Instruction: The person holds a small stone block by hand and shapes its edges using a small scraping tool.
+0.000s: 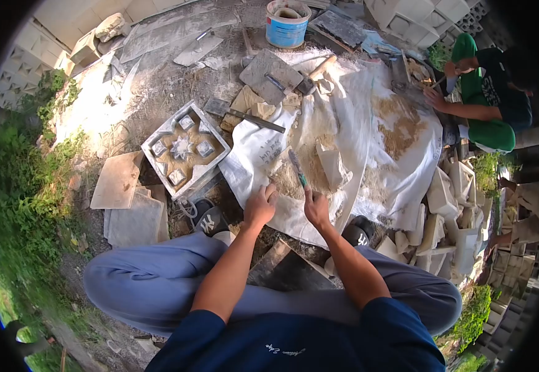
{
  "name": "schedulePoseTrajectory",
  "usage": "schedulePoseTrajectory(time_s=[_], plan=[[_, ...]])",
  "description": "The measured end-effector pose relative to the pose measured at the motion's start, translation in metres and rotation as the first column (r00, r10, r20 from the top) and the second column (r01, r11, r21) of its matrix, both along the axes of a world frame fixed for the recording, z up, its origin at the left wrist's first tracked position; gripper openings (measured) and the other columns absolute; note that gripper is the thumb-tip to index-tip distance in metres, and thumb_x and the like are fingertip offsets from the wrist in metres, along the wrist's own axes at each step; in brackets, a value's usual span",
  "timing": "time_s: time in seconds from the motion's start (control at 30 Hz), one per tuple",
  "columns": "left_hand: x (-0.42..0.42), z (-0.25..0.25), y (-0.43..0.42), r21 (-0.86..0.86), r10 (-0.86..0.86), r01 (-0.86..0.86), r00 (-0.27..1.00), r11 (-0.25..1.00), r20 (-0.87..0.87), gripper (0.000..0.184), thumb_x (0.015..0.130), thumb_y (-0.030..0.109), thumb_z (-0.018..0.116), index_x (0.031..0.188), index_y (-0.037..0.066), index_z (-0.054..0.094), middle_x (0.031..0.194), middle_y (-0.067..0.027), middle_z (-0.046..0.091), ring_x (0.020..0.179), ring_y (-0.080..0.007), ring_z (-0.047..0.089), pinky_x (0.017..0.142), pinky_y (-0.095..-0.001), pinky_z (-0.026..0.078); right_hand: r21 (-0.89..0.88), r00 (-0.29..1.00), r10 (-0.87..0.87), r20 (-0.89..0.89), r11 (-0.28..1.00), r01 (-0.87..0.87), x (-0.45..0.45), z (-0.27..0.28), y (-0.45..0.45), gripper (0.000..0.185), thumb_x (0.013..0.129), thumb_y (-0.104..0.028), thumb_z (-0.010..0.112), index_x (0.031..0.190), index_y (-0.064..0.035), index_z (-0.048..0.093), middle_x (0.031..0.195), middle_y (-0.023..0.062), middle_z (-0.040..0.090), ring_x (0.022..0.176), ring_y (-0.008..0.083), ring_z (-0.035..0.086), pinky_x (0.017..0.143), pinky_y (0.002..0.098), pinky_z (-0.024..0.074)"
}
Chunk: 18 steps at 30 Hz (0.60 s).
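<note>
My right hand is wrapped around the green handle of a narrow-bladed tool, whose dull blade points up and away from me. Curled closed at the near edge of a white sack is my left hand; what its fingers hold, if anything, is hidden. Sandy crumbs lie on the sack just beyond both hands. A pale angular block stands on it, right of the blade. To the left, a square mould-like frame contains a star and several raised shapes.
Flat slabs lean at left. A square trowel, a hammer and a long-handled tool lie ahead. Beyond is a blue-and-white bucket. Broken blocks pile up at right, near a seated co-worker.
</note>
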<state>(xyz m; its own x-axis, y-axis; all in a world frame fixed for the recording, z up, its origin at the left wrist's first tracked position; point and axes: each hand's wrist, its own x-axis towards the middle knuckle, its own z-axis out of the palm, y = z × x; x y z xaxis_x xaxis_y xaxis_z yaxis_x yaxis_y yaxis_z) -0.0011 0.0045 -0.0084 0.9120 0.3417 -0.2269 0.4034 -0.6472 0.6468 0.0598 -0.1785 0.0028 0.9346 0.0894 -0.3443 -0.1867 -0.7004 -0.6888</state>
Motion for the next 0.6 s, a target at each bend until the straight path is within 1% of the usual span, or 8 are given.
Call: schedulePoseTrajectory(time_s=[0.07,0.17,0.2,0.3,0.37,0.47,0.53,0.6], plan=[[-0.004,0.0,-0.003,-0.02,0.037,-0.037,0.999,0.999,-0.007,0.037,0.092,0.036,0.057,0.11,0.004,0.054,0.097,-0.0281,0.064,0.095,-0.0483,0.06,0.08,-0.0544,0.047,0.094,0.997,-0.014,0.08,0.996,0.007,-0.004,0.004,0.004,0.063,0.099,-0.047,0.045,0.071,0.0085,0.057,0.066,0.0334,0.053,0.071,0.0486,0.061,0.067,0.0559,0.0428],[-0.012,0.008,-0.01,0.004,0.083,-0.083,0.996,0.997,-0.025,0.037,0.092,0.036,0.057,0.112,0.005,0.055,0.096,-0.0279,0.065,0.095,-0.0479,0.06,0.08,-0.0542,0.048,0.005,0.984,-0.037,0.177,0.999,0.037,-0.024,-0.014,0.007,0.063,0.099,-0.048,0.044,0.074,0.0077,0.06,0.069,0.0332,0.056,0.073,0.0483,0.062,0.069,0.0562,0.0431],[-0.014,0.009,-0.011,0.016,0.094,-0.093,0.993,0.996,-0.067,0.036,0.092,0.036,0.057,0.113,0.007,0.055,0.095,-0.0276,0.065,0.094,-0.0475,0.06,0.08,-0.0548,0.048,-0.118,0.999,0.004,0.044,0.993,0.001,-0.025,-0.026,0.003,0.063,0.099,-0.049,0.043,0.076,0.0069,0.063,0.072,0.0338,0.058,0.075,0.0499,0.061,0.07,0.0564,0.0433],[-0.015,0.0,-0.008,0.048,0.089,-0.086,0.994,0.995,-0.064,0.032,0.094,0.035,0.055,0.116,0.013,0.056,0.098,-0.024,0.064,0.09,-0.0463,0.061,0.078,-0.0558,0.048,-0.131,0.996,-0.022,-0.087,0.991,0.01,-0.022,-0.039,-0.004,0.064,0.099,-0.049,0.043,0.076,0.0069,0.064,0.071,0.0336,0.058,0.074,0.0506,0.061,0.07,0.0556,0.0443],[-0.018,-0.006,-0.007,0.141,-0.054,0.039,0.993,0.989,0.106,0.03,0.095,0.033,0.053,0.118,0.015,0.056,0.103,-0.0209,0.062,0.09,-0.0458,0.062,0.079,-0.0544,0.049,-0.037,0.999,0.035,0.038,0.999,-0.034,-0.014,-0.038,-0.007,0.067,0.1,-0.049,0.043,0.069,0.0088,0.059,0.062,0.033,0.052,0.062,0.0464,0.058,0.062,0.0541,0.0405],[-0.019,-0.024,-0.005,0.201,-0.104,0.086,0.991,0.976,0.083,0.03,0.096,0.032,0.051,0.122,0.017,0.056,0.106,-0.0187,0.061,0.092,-0.0454,0.061,0.079,-0.053,0.049,-0.006,1.0,0.023,-0.007,1.0,-0.023,-0.012,-0.01,0.003,0.062,0.1,-0.045,0.044,0.071,0.0073,0.059,0.069,0.0341,0.055,0.071,0.0501,0.06,0.064,0.0551,0.0422],[-0.019,-0.018,-0.008,0.152,-0.082,0.076,0.996,0.985,0.032,0.031,0.096,0.033,0.052,0.123,0.017,0.056,0.106,-0.0188,0.061,0.093,-0.0454,0.061,0.08,-0.053,0.049,0.107,0.985,0.004,0.174,0.994,-0.023,-0.019,-0.015,0.004,0.059,0.101,-0.042,0.044,0.07,0.0066,0.056,0.066,0.0336,0.052,0.069,0.05,0.059,0.061,0.0544,0.0414],[-0.017,-0.015,-0.009,0.11,-0.079,0.079,0.997,0.991,-0.011,0.032,0.096,0.034,0.052,0.124,0.018,0.055,0.106,-0.0189,0.061,0.094,-0.0453,0.06,0.08,-0.0531,0.049,-0.026,0.994,0.093,0.057,0.995,-0.092,-0.026,-0.027,-0.001,0.063,0.1,-0.047,0.045,0.072,0.0081,0.059,0.072,0.0352,0.056,0.072,0.0503,0.058,0.067,0.054,0.042]])
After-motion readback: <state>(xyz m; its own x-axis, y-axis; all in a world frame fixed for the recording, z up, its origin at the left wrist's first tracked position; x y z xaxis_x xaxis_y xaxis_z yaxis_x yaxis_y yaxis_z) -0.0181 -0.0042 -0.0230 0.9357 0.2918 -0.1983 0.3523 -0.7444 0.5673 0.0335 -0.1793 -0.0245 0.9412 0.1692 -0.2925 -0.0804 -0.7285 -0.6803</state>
